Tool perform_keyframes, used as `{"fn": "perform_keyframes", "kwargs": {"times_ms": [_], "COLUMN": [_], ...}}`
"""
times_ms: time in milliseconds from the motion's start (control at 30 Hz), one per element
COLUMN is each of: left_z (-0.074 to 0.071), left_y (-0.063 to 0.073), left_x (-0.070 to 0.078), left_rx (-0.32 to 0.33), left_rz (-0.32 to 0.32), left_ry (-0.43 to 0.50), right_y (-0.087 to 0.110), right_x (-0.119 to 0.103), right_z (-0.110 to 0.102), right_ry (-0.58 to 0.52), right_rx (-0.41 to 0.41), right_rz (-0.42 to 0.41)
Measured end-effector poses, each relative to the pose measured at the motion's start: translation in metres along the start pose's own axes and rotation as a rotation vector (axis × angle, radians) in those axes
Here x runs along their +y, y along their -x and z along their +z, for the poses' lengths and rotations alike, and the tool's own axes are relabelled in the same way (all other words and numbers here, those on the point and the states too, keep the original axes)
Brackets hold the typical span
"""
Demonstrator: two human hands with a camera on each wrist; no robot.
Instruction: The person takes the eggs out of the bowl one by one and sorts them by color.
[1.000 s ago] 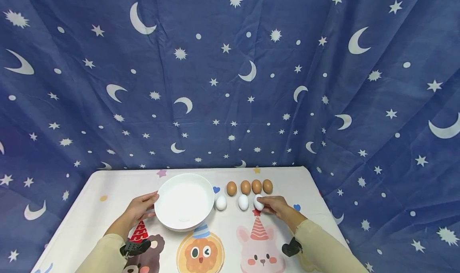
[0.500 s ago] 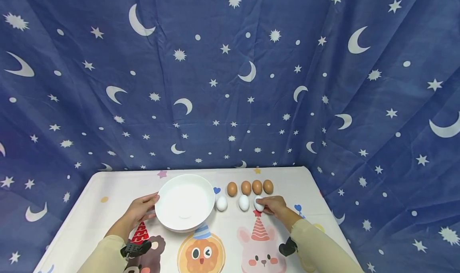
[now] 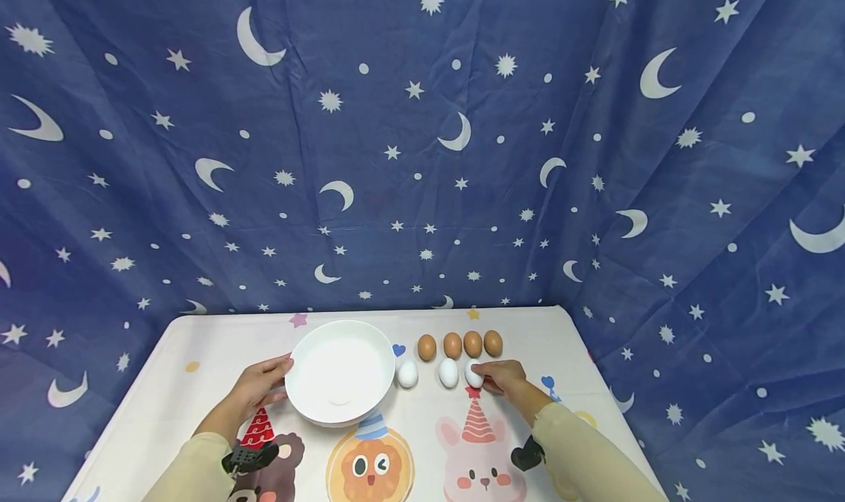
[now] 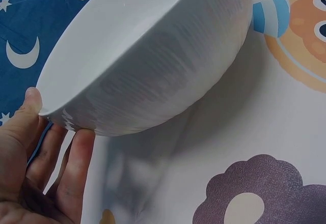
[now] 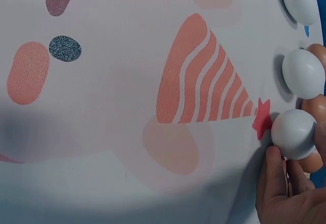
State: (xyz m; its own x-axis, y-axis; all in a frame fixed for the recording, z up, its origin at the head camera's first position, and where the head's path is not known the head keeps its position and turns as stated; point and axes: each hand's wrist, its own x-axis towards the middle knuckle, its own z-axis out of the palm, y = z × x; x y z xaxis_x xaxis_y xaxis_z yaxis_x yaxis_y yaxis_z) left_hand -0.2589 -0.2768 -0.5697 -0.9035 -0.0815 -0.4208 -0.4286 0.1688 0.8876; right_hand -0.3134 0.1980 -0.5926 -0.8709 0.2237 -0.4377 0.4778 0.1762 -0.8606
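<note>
Change: almost nothing has shifted since a second ago; right hand (image 3: 503,378) has drawn in a touch toward the white egg, and left hand (image 3: 260,383) remains at the bowl's rim.
Step in hand: judged from the grip, taking hold of the rightmost white egg (image 3: 474,373), which lies on the table (image 3: 165,406), not yet lifted.
Right-hand fingers: thumb (image 5: 272,170) and fingertips pinch the egg's near side; the rest of the fingers are partly out of the wrist view, so their curl cannot be told fully.
Left-hand fingers: thumb (image 4: 23,117) lies on the white bowl (image 3: 339,371) rim, fingers (image 4: 76,170) straight along the outer wall beneath it; the bowl looks tipped up on that side in the wrist view.
Egg's place: at 3 o'clock of the bowl, last of three white eggs; second white egg (image 3: 448,372) just beside it at 9 o'clock, third white egg (image 3: 407,373) next to the bowl.
Brown eggs (image 3: 459,345): four in a row at 12 o'clock of the white ones, close behind.
Next move calls for: probably a gentle, straight lift clear of the neighbours, since the brown row sits near the fingertips, then travel toward 9 o'clock.
Arm pose: both forearms in pale sleeves (image 3: 581,450) reach forward from 6 o'clock, right wrist angled inward.
</note>
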Motion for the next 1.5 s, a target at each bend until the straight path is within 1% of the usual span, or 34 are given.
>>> {"fn": "perform_keyframes", "kwargs": {"times_ms": [267,433,567,700,833,900,1000,1233,1367,1500], "left_z": [0.000,0.001,0.001,0.001,0.000,0.000,0.000,0.000,0.000,-0.001], "left_y": [0.000,0.000,0.001,0.001,0.001,0.001,0.000,-0.001,-0.001,-0.002], "left_x": [-0.001,-0.001,-0.001,0.001,0.001,0.001,0.000,-0.001,-0.001,0.000], "left_rx": [0.003,0.008,0.004,-0.003,0.001,0.001,0.002,0.003,0.007,0.004], "left_rz": [0.001,0.000,-0.003,0.004,0.002,-0.002,-0.009,-0.009,-0.012,-0.016], "left_ry": [0.007,0.001,-0.012,-0.016,-0.015,-0.012,-0.008,-0.003,-0.013,-0.002], "right_y": [0.001,0.005,0.008,0.009,0.012,0.016,0.027,0.059,0.072,0.078], "right_x": [0.002,-0.002,-0.012,-0.028,-0.047,-0.056,-0.066,-0.085,-0.095,-0.098], "right_z": [-0.002,-0.006,-0.015,-0.023,-0.018,-0.009,0.011,0.068,0.099,0.131], "right_ry": [-0.019,-0.039,-0.085,-0.119,-0.116,-0.125,-0.125,-0.005,-0.009,-0.018], "right_rx": [0.005,-0.023,-0.036,-0.057,-0.101,-0.128,-0.179,-0.365,-0.460,-0.527], "right_rz": [-0.010,-0.009,-0.010,-0.036,-0.062,-0.077,-0.106,-0.203,-0.235,-0.234]}}
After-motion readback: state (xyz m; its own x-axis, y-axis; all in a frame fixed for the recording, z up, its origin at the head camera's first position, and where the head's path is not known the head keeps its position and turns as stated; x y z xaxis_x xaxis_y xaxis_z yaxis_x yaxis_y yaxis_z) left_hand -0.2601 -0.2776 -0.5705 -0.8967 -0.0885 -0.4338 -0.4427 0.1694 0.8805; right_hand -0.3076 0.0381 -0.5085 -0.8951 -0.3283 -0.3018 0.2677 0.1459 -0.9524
